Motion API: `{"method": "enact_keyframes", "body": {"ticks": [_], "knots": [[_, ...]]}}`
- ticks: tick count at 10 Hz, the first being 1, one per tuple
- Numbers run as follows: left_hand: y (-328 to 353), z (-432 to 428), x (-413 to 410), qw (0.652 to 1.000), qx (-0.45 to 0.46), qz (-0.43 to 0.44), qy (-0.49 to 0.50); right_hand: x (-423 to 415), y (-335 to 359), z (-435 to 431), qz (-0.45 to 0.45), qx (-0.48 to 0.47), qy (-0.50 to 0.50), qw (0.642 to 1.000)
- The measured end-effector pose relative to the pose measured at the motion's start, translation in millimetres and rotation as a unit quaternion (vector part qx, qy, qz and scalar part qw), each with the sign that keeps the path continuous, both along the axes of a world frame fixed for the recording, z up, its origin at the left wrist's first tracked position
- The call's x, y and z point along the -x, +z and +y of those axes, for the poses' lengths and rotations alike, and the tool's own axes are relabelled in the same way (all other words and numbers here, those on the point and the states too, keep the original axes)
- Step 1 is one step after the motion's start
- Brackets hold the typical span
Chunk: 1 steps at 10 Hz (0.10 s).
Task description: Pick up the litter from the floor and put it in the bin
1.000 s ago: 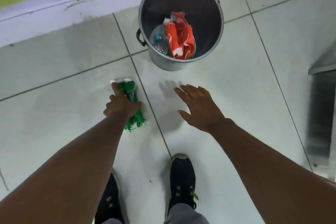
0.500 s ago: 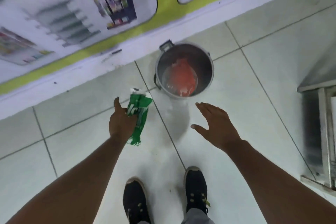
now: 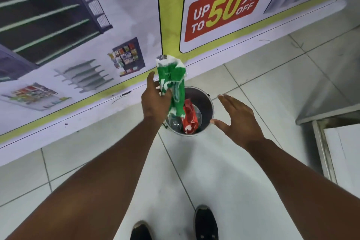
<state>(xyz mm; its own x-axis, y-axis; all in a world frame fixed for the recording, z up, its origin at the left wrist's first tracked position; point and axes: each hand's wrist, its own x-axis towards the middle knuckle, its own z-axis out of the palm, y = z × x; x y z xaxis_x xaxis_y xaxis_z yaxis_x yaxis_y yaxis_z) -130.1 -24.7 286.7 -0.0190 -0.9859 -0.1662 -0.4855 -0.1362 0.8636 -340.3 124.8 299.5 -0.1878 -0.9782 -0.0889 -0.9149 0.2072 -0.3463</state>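
- A metal bin (image 3: 206, 107) stands on the tiled floor (image 3: 214, 171) by an advertising banner (image 3: 97, 25); inside it lie one red wrapper (image 3: 190, 117) and one clear plastic bottle (image 3: 174, 122)
- The left hand (image 3: 155, 101), arm outstretched, has its fingers closed round one crumpled green wrapper (image 3: 173, 84) hanging over the bin's left rim
- The right hand (image 3: 236, 120) hovers beside the bin, fingers spread, holding nothing
- Two black shoes (image 3: 205, 222) below

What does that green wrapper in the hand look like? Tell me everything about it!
The green wrapper is a crumpled, shiny plastic-looking packet, green with white patches and lettering too creased to read. A barcode shows on its white top end. It is off the floor and hangs roughly upright, lengthwise. The left hand pinches it around the middle, thumb in front. Its lower end dangles over the left part of the grey bin, just above the red wrapper inside. The right hand does not touch it.
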Motion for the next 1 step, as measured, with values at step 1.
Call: {"method": "enact_keyframes", "body": {"ticks": [1], "knots": [[-14.8,7.1,10.9,0.999,-0.013,0.016,-0.032,0.1,-8.5,12.3,0.003,-0.016,-0.003,1.0]]}}
